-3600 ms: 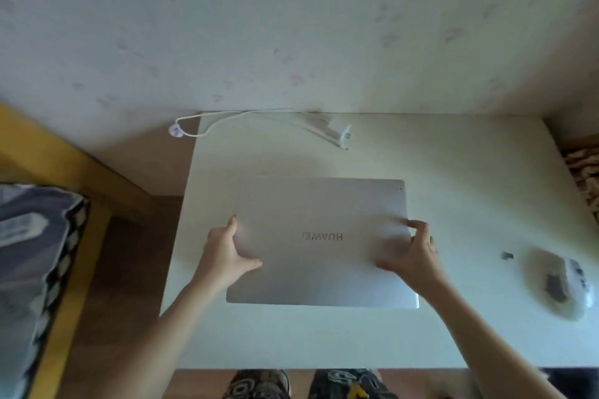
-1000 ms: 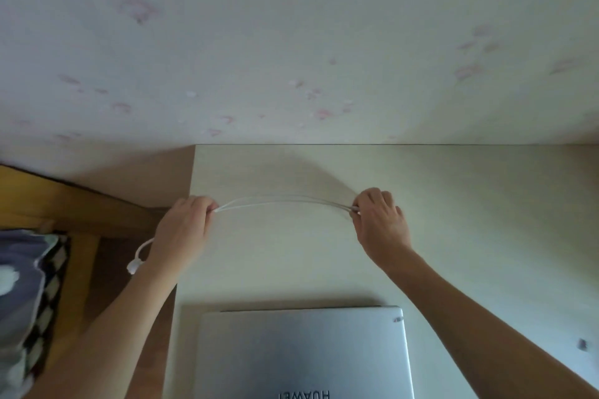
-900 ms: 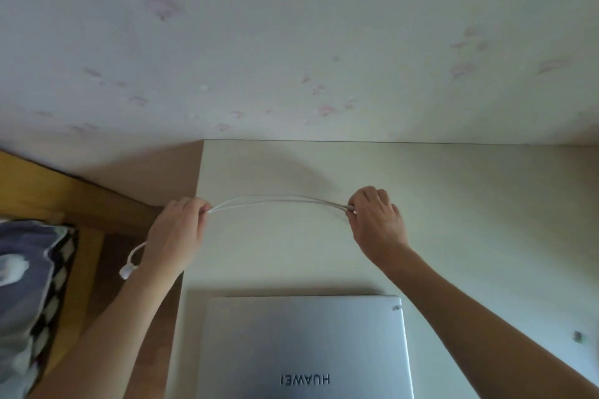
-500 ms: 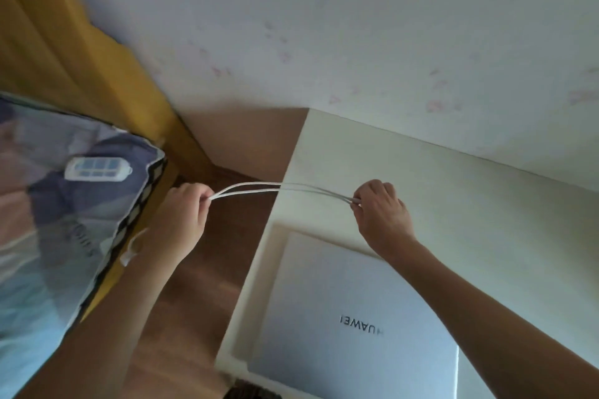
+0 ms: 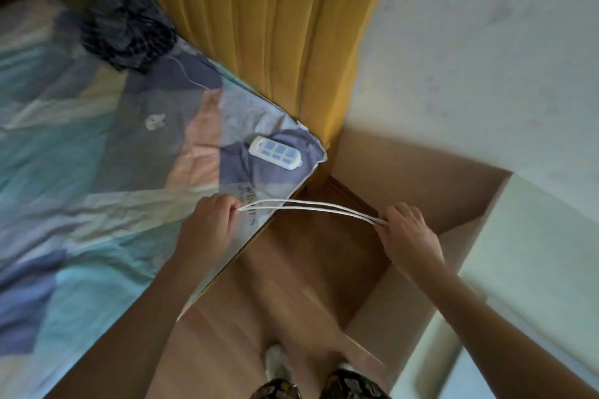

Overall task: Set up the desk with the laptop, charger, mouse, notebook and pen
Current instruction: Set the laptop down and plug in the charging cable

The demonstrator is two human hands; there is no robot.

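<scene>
Since the frame half a second ago, we note that the view has swung left: the laptop has dropped out of sight, only a pale corner of the desk (image 5: pixel 534 236) remains at the right edge, and the bed now fills the left half. Both hands have kept their grip on the charger cable (image 5: pixel 311 206) throughout.

We record the cable as thin, white and doubled: two strands run side by side, slightly apart near the left hand and meeting at the right. It hangs in the air in a shallow arc over the wooden floor (image 5: pixel 291 269), in the gap between bed and desk. The left hand (image 5: pixel 210 220) is clenched around one end, over the edge of the bedsheet (image 5: pixel 81 188). The right hand (image 5: pixel 408 230) pinches the other end between curled fingers, near the desk's side panel. We cannot see the plug or the charger block.

Count: one cable in two strands, two hands, one desk. On the patterned sheet lies one white power strip (image 5: pixel 275 152) with blue sockets near the bed's corner, one small white item further left, too blurred to identify, and one dark bundle of cloth (image 5: pixel 126 32) by the yellow headboard (image 5: pixel 275 26). The pale wall (image 5: pixel 486 58) stands behind the desk.
</scene>
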